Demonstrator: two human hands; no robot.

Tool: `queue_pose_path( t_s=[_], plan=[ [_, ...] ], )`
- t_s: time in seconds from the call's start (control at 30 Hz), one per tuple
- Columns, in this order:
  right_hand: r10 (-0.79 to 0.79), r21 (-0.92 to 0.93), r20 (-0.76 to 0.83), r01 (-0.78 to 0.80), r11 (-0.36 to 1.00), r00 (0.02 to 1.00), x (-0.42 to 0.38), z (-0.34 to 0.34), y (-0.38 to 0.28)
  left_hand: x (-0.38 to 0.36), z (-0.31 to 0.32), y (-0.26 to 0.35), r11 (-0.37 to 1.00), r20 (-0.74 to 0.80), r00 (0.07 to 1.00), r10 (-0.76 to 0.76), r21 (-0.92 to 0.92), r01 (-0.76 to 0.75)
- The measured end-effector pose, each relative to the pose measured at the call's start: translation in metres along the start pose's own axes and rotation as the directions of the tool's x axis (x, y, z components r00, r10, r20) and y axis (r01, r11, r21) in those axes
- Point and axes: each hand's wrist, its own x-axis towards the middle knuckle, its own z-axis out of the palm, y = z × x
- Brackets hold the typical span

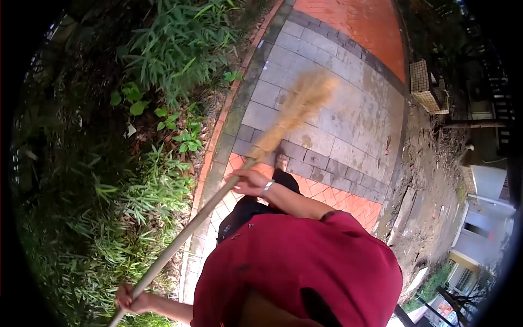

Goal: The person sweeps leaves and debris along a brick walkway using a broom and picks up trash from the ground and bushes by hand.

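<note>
A straw broom (pixel 299 106) with a long wooden handle runs diagonally from the lower left to the top centre. Its bristles are blurred and fan out over the grey paving. My right hand (pixel 250 182), with a pale band at the wrist, is closed round the handle just below the bristles. Further down the handle, near the bottom left corner, my left hand (pixel 131 301) is wrapped round it.
Grey paving (pixel 343 98) with red brick bands (pixel 359 22) lies ahead. Leafy plants (pixel 180 49) border an orange kerb (pixel 223 114) on the left. On the right are bare soil (pixel 425 201) and a wire-mesh crate (pixel 426 87). One foot (pixel 281 162) shows below the bristles.
</note>
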Motion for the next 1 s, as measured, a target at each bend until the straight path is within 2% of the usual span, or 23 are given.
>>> queue_pose_path(
  t_s=[0.07, 0.1, 0.13, 0.17, 0.2, 0.23, 0.27, 0.3, 0.37, 0.4, 0.47, 0.5, 0.53, 0.57, 0.6, 0.63, 0.7, 0.77, 0.87, 0.9, 0.93, 0.97, 1.0],
  plan=[
    [0.02, -0.049, 0.057, -0.018, 0.999, 0.998, 0.01, 0.049, -0.02, -0.001, 0.034, 0.004, 0.932, -0.041, 0.953, 0.299, 0.226, -0.283],
    [-0.041, -0.071, 0.06, 0.045, 0.996, 0.997, 0.016, 0.064, -0.033, -0.007, 0.035, -0.001, 0.932, -0.037, 0.954, 0.298, 0.225, -0.283],
    [-0.041, -0.069, 0.062, 0.045, 0.997, 0.997, 0.033, 0.061, -0.051, -0.015, 0.038, -0.011, 0.331, 0.248, 0.74, 0.625, 0.775, -0.539],
    [-0.039, -0.091, 0.065, 0.045, 0.995, 0.997, 0.051, 0.053, -0.073, -0.021, 0.041, -0.021, -0.517, 0.663, 0.496, 0.56, 0.748, -0.416],
    [-0.038, -0.115, 0.07, 0.046, 0.992, 0.997, 0.063, 0.043, -0.099, -0.047, 0.098, -0.049, -0.534, 0.534, 0.807, 0.252, 0.773, -0.344],
    [-0.069, -0.134, 0.024, 0.072, 0.988, 0.997, 0.064, 0.036, -0.129, -0.055, 0.129, -0.091, 0.292, 0.256, 0.863, 0.435, 0.866, -0.405],
    [-0.075, -0.092, -0.024, 0.073, 0.993, 0.997, 0.069, 0.011, -0.153, -0.056, 0.154, -0.131, 0.902, -0.047, 0.942, 0.331, 0.308, -0.302],
    [-0.078, -0.042, -0.075, 0.075, 0.996, 0.994, 0.074, -0.023, -0.173, -0.057, 0.166, -0.165, 0.892, -0.035, 0.956, 0.292, 0.37, -0.259],
    [-0.127, -0.139, -0.088, 0.114, 0.984, 0.988, 0.043, -0.083, -0.215, -0.064, 0.208, -0.231, 0.878, -0.068, 0.976, 0.206, 0.454, -0.153],
    [-0.182, -0.1, -0.147, 0.169, 0.981, 0.972, 0.02, -0.096, -0.238, -0.068, 0.236, -0.269, 0.879, -0.111, 0.98, 0.165, 0.468, -0.095],
    [-0.249, 0.065, -0.279, 0.277, 0.959, 0.928, -0.028, -0.119, -0.276, -0.07, 0.258, -0.324, 0.895, 0.014, 1.0, -0.013, 0.445, 0.005],
    [-0.256, 0.039, -0.178, 0.267, 0.963, 0.95, -0.045, -0.154, -0.299, -0.079, 0.278, -0.358, 0.909, 0.017, 0.994, -0.112, 0.405, 0.096],
    [-0.264, 0.126, -0.188, 0.29, 0.949, 0.946, -0.062, -0.186, -0.317, -0.09, 0.299, -0.394, 0.914, 0.03, 0.977, -0.21, 0.362, 0.185],
    [-0.279, 0.217, -0.346, 0.366, 0.905, 0.896, -0.093, -0.182, -0.332, -0.1, 0.312, -0.427, 0.899, 0.03, 0.944, -0.329, 0.315, 0.304],
    [-0.295, 0.183, -0.311, 0.362, 0.914, 0.903, -0.104, -0.245, -0.344, -0.111, 0.323, -0.458, 0.867, 0.036, 0.895, -0.444, 0.268, 0.42],
    [-0.3, 0.215, -0.303, 0.371, 0.903, 0.905, -0.123, -0.284, -0.351, -0.128, 0.341, -0.485, 0.839, 0.051, 0.868, -0.494, 0.288, 0.461],
    [-0.231, 0.336, -0.598, 0.501, 0.798, 0.768, -0.168, -0.299, -0.355, -0.151, 0.378, -0.529, 0.784, 0.046, 0.815, -0.578, 0.306, 0.539],
    [-0.176, 0.484, -0.611, 0.54, 0.688, 0.772, -0.195, -0.318, -0.359, -0.156, 0.394, -0.553, 0.743, 0.053, 0.765, -0.642, 0.288, 0.603],
    [-0.193, 0.537, -0.539, 0.511, 0.671, 0.82, -0.213, -0.287, -0.37, -0.136, 0.399, -0.57, 0.79, 0.144, 0.785, -0.602, 0.245, 0.561],
    [-0.289, 0.422, -0.49, 0.513, 0.747, 0.823, -0.214, -0.268, -0.376, -0.125, 0.398, -0.571, 0.814, 0.152, 0.805, -0.573, 0.222, 0.537],
    [-0.298, 0.421, -0.486, 0.519, 0.744, 0.822, -0.21, -0.247, -0.385, -0.114, 0.4, -0.567, 0.833, 0.102, 0.83, -0.548, 0.159, 0.53],
    [-0.328, 0.358, -0.394, 0.472, 0.806, 0.859, -0.202, -0.224, -0.398, -0.1, 0.398, -0.561, 0.872, 0.056, 0.875, -0.48, 0.137, 0.47],
    [-0.346, 0.285, -0.298, 0.429, 0.857, 0.889, -0.189, -0.205, -0.41, -0.081, 0.391, -0.55, 0.884, 0.065, 0.882, -0.467, 0.025, 0.467]
  ],
)
